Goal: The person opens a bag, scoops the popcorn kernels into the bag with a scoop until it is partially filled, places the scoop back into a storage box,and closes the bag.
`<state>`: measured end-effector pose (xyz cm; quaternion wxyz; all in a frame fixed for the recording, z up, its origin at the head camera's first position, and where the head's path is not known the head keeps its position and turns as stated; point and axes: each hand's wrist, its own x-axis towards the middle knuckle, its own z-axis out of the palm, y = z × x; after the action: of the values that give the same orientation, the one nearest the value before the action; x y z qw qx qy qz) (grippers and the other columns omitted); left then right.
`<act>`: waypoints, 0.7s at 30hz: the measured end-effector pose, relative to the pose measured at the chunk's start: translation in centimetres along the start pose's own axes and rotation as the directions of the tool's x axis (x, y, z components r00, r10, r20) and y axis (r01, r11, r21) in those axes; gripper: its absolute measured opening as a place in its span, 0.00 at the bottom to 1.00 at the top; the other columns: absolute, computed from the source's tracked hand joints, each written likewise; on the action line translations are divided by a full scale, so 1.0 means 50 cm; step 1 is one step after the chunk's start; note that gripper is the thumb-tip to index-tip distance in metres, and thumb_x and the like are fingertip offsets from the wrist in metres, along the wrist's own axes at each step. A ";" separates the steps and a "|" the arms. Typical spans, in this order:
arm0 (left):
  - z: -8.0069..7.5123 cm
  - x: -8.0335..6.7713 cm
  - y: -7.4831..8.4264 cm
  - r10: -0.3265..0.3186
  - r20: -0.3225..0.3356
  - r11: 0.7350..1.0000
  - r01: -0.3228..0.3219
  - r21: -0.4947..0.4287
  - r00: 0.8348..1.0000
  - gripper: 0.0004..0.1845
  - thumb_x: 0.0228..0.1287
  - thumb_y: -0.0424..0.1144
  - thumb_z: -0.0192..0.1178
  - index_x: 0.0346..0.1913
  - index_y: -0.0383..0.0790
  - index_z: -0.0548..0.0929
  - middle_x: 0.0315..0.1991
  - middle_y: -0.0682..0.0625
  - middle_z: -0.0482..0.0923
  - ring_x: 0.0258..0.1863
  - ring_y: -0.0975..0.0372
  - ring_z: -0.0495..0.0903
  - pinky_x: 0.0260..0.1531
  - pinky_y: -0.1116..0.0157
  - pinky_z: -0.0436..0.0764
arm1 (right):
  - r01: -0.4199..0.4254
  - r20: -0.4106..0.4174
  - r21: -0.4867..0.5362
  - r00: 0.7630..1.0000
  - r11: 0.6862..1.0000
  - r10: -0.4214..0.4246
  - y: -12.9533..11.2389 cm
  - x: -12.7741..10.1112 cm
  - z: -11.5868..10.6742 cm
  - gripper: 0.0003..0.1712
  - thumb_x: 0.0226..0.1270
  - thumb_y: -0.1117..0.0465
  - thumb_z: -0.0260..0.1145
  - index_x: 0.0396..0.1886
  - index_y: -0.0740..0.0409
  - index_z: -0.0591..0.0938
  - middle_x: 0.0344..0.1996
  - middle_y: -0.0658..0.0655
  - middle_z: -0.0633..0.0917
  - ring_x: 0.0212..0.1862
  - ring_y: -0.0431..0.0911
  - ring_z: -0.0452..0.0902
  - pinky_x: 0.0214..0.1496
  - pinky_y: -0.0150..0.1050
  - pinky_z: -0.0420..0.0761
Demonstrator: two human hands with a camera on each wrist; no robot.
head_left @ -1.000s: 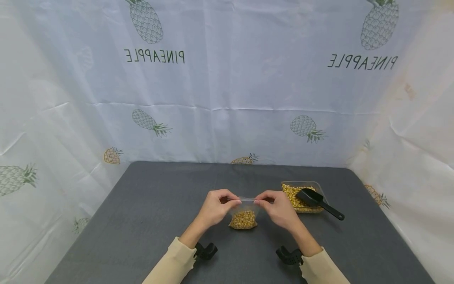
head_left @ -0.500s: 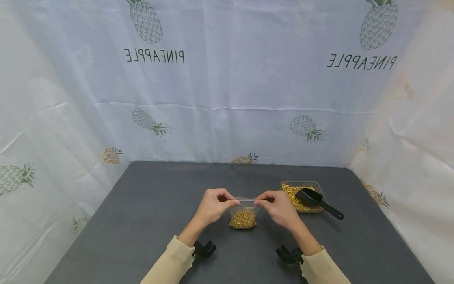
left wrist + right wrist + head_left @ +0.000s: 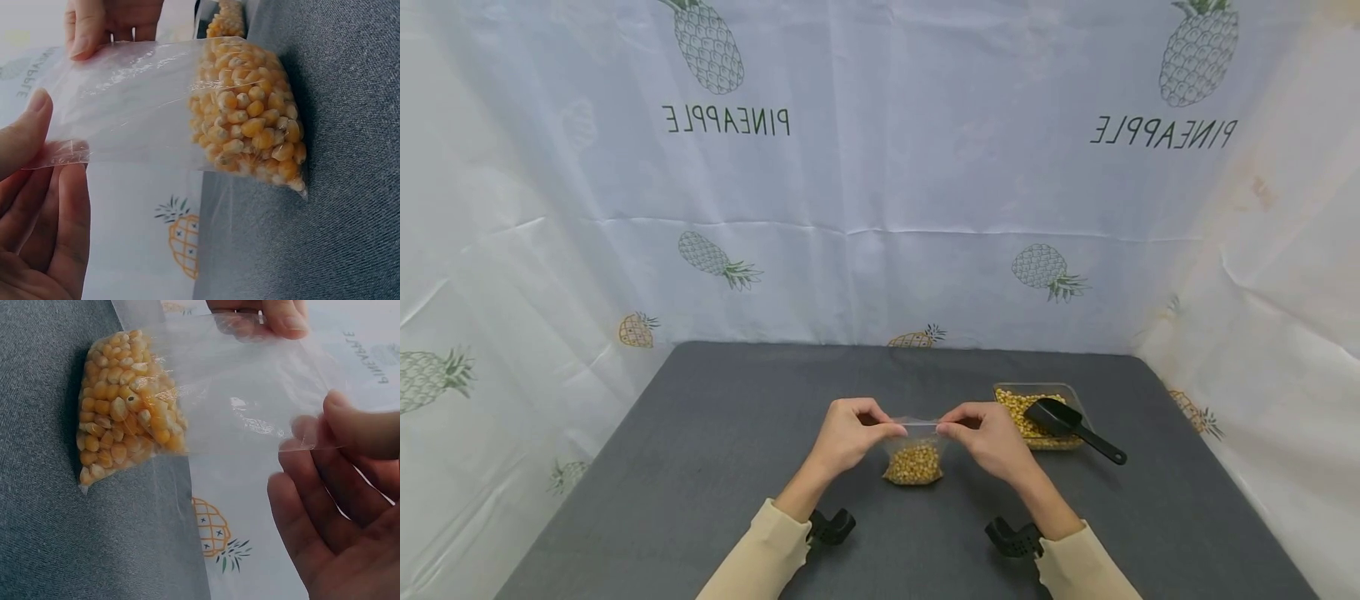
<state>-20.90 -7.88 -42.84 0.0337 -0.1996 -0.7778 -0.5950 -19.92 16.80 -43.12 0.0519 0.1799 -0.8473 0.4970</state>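
Note:
A clear plastic zip bag stands upright on the table, its lower part filled with yellow corn kernels. My left hand pinches the bag's top edge at the left corner between thumb and fingers. At the opposite top corner my right hand pinches the same edge. Between the hands the top strip is drawn out straight. In the right wrist view the thumb lies over the film with the fingers behind it, and the bag's upper half holds no kernels.
Behind my right hand, a clear rectangular container of corn kernels stands on the dark grey table. A black scoop lies across it, handle over the near right rim. White pineapple-print cloth hangs around the table.
My left hand has shifted slightly left along the bag's top edge. The right hand keeps its place, and the bag, container and scoop stay where they were.

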 end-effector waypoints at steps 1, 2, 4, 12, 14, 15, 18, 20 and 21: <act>-0.002 -0.002 0.008 0.006 0.006 1.000 -0.006 -0.003 1.000 0.06 0.55 0.30 0.76 0.27 0.33 0.87 0.28 0.43 0.87 0.27 0.43 0.84 0.26 0.68 0.81 | 0.003 0.011 0.005 1.000 1.000 -0.003 0.000 0.000 0.000 0.07 0.67 0.58 0.73 0.38 0.56 0.90 0.35 0.50 0.88 0.36 0.53 0.83 0.34 0.38 0.80; -0.003 -0.004 0.016 0.015 0.012 1.000 -0.014 -0.005 1.000 0.06 0.55 0.30 0.76 0.27 0.33 0.88 0.28 0.43 0.86 0.26 0.46 0.84 0.26 0.68 0.80 | 0.007 0.021 0.014 1.000 1.000 -0.007 -0.001 0.000 -0.001 0.08 0.68 0.57 0.73 0.40 0.57 0.90 0.36 0.51 0.87 0.36 0.52 0.83 0.34 0.38 0.80; -0.006 -0.007 0.029 0.035 0.025 0.999 -0.034 -0.009 0.999 0.05 0.57 0.29 0.74 0.28 0.32 0.88 0.27 0.43 0.85 0.24 0.54 0.83 0.26 0.67 0.80 | 0.013 0.035 0.030 0.999 0.999 -0.014 -0.001 0.001 0.000 0.09 0.68 0.57 0.73 0.42 0.57 0.89 0.38 0.52 0.87 0.36 0.49 0.83 0.36 0.38 0.81; 0.004 0.004 -0.002 0.037 0.103 0.999 -0.040 0.020 0.994 0.03 0.61 0.30 0.72 0.34 0.33 0.88 0.30 0.44 0.85 0.27 0.54 0.83 0.29 0.67 0.80 | 0.053 0.048 0.120 0.997 0.991 -0.059 -0.001 0.001 0.015 0.12 0.68 0.60 0.72 0.48 0.59 0.87 0.42 0.56 0.87 0.40 0.49 0.85 0.40 0.38 0.83; 0.008 0.006 -0.013 0.049 0.113 0.998 -0.052 0.021 0.992 0.03 0.63 0.30 0.71 0.36 0.32 0.88 0.32 0.44 0.85 0.29 0.52 0.83 0.30 0.67 0.80 | 0.064 0.051 0.126 0.996 0.990 -0.071 -0.001 0.001 0.020 0.10 0.69 0.60 0.72 0.46 0.59 0.88 0.40 0.56 0.88 0.39 0.53 0.85 0.38 0.38 0.83; 0.009 0.006 -0.016 0.055 0.114 0.998 -0.057 0.018 0.992 0.04 0.63 0.31 0.71 0.37 0.33 0.88 0.33 0.44 0.85 0.30 0.50 0.83 0.31 0.67 0.80 | 0.068 0.050 0.128 0.996 0.989 -0.074 -0.001 0.000 0.023 0.09 0.69 0.59 0.71 0.45 0.59 0.88 0.39 0.55 0.88 0.38 0.54 0.85 0.37 0.38 0.83; 0.010 0.004 -0.020 0.076 0.118 0.997 -0.077 0.004 0.990 0.05 0.64 0.34 0.71 0.39 0.34 0.88 0.35 0.46 0.86 0.32 0.49 0.84 0.33 0.66 0.81 | 0.077 0.035 0.130 0.996 0.988 -0.082 -0.001 0.000 0.028 0.06 0.69 0.59 0.71 0.41 0.56 0.89 0.37 0.54 0.88 0.36 0.57 0.84 0.34 0.38 0.81; 0.011 0.003 -0.024 0.086 0.120 0.996 -0.086 -0.006 0.989 0.06 0.65 0.35 0.71 0.39 0.35 0.89 0.36 0.48 0.86 0.33 0.49 0.85 0.33 0.66 0.82 | 0.080 0.024 0.127 0.996 0.989 -0.084 -0.001 -0.001 0.031 0.06 0.69 0.59 0.71 0.40 0.56 0.89 0.36 0.53 0.88 0.35 0.57 0.84 0.33 0.38 0.81; 0.010 0.002 -0.026 0.091 0.122 0.996 -0.090 -0.011 0.988 0.05 0.65 0.35 0.71 0.39 0.36 0.89 0.36 0.48 0.86 0.34 0.49 0.85 0.34 0.66 0.82 | 0.081 0.020 0.129 0.996 0.988 -0.084 -0.002 -0.001 0.032 0.05 0.69 0.59 0.71 0.40 0.55 0.89 0.35 0.53 0.88 0.35 0.57 0.84 0.33 0.38 0.81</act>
<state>-21.34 -7.64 -44.14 0.0125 -0.2709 -0.7670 -0.5815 -19.71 15.42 -43.85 0.0501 0.2240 -0.8059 0.5457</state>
